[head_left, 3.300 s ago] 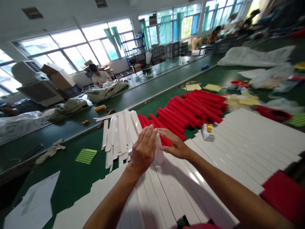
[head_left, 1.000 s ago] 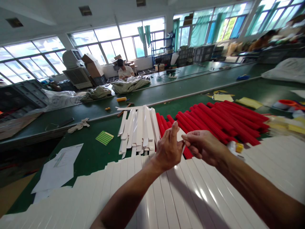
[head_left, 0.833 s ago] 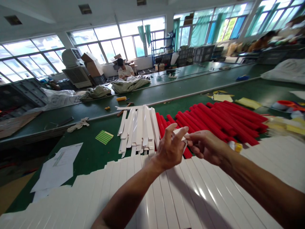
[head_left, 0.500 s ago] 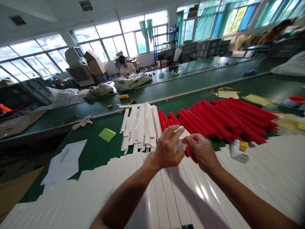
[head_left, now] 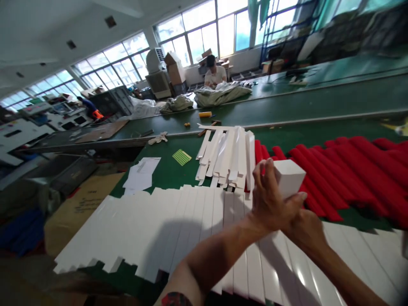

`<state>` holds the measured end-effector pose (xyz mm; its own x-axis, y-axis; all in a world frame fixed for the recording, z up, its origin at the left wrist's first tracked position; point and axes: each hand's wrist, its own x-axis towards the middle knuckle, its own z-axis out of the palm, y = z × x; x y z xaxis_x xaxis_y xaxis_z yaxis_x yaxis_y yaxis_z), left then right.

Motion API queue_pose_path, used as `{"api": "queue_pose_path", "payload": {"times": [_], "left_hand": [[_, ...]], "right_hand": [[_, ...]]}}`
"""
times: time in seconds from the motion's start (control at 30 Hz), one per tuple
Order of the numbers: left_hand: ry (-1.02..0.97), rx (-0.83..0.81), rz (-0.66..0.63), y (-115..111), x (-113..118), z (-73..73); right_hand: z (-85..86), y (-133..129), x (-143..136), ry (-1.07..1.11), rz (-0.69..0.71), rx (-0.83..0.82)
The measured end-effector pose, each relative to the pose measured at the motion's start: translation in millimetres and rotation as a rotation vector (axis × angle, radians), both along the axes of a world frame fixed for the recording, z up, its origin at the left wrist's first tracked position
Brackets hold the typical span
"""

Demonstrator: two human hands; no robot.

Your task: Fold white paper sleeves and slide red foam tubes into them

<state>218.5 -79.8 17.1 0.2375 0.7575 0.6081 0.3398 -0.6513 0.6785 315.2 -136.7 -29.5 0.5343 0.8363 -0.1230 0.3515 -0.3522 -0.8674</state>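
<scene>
A white cardboard box is in my left hand, its closed end pointing up and away from me. The fingers wrap round its left side and the thumb lies across the near side. My right hand is just below and behind the left, close against it; its fingers are hidden. Under both hands lies a row of long, narrow white cartons side by side. Beyond them is a pile of white cardboard strips, and to the right a heap of red tubes.
White papers, a green dotted sticker sheet and a glove lie on the green table at left. A yellow roll rests farther back. A person sits behind the far bench. A large brown carton stands beside the table.
The view has swung left. The box has turned so its closed end shows, held in my left hand. My right hand has moved from the box's end to below the left hand.
</scene>
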Motion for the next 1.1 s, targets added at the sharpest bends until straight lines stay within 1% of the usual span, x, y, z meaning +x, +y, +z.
{"api": "queue_pose_path", "payload": {"times": [0.07,0.1,0.13,0.2,0.23,0.3,0.33,0.4,0.47,0.5,0.53,0.6,0.67,0.77,0.83,0.9,0.97,1.07,1.1], "left_hand": [[0.031,-0.082,0.026,1.3,-15.1,-8.8],[0.074,-0.144,0.039,1.3,-24.4,-16.2],[0.145,-0.217,0.060,0.5,-34.5,-25.7],[0.349,-0.339,0.124,-3.6,-56.6,-49.7],[0.462,-0.367,0.166,-6.1,-69.4,-62.2],[0.629,-0.354,0.259,-8.4,-101.6,-82.7],[0.691,-0.348,0.325,-7.0,-122.4,-88.9],[0.791,-0.392,0.507,2.0,-174.2,-92.4],[0.846,-0.512,0.744,14.9,-236.0,-87.8],[0.843,-0.558,0.827,20.7,-267.2,-85.2],[0.841,-0.614,0.891,25.0,-296.5,-83.8],[0.835,-0.721,0.938,28.1,-343.8,-86.6],[0.827,-0.804,0.932,25.7,-373.6,-96.5],[0.808,-0.883,0.943,21.1,-399.3,-114.4],[0.796,-0.928,0.982,21.4,-418.2,-121.5],[0.791,-0.968,1.025,23.9,-444.5,-123.1],[0.792,-1.000,1.062,27.7,-476.7,-121.3],[0.801,-1.040,1.119,36.0,-528.3,-116.9],[0.805,-1.055,1.139,39.7,-545.0,-115.5]], "right_hand": [[0.8,-1.7,-15.6,-0.147,0.203,-0.090],[-1.5,-2.3,-25.5,-0.193,0.305,-0.166],[-6.2,-2.5,-36.3,-0.187,0.383,-0.264],[-23.2,-2.1,-57.8,-0.086,0.465,-0.453],[-34.7,-2.0,-67.4,-0.043,0.499,-0.502],[-59.9,-3.4,-83.5,0.016,0.590,-0.514],[-71.7,-5.1,-90.2,0.046,0.633,-0.518],[-90.6,-9.7,-101.8,0.114,0.676,-0.576],[-102.3,-14.8,-112.4,0.164,0.684,-0.641],[-106.3,-16.9,-117.5,0.169,0.694,-0.636],[-109.7,-18.4,-122.7,0.165,0.716,-0.608],[-116.7,-19.3,-133.0,0.145,0.768,-0.554],[-125.4,-17.1,-144.3,0.119,0.794,-0.536],[-137.9,-9.0,-167.1,0.111,0.824,-0.520],[-142.3,-1.6,-188.5,0.144,0.860,-0.487],[-143.4,6.0,-215.5,0.208,0.911,-0.459],[-143.6,13.0,-247.5,0.287,0.949,-0.444],[-145.3,21.8,-300.4,0.396,0.989,-0.476],[-146.1,24.8,-318.1,0.439,1.030,-0.487]]}}
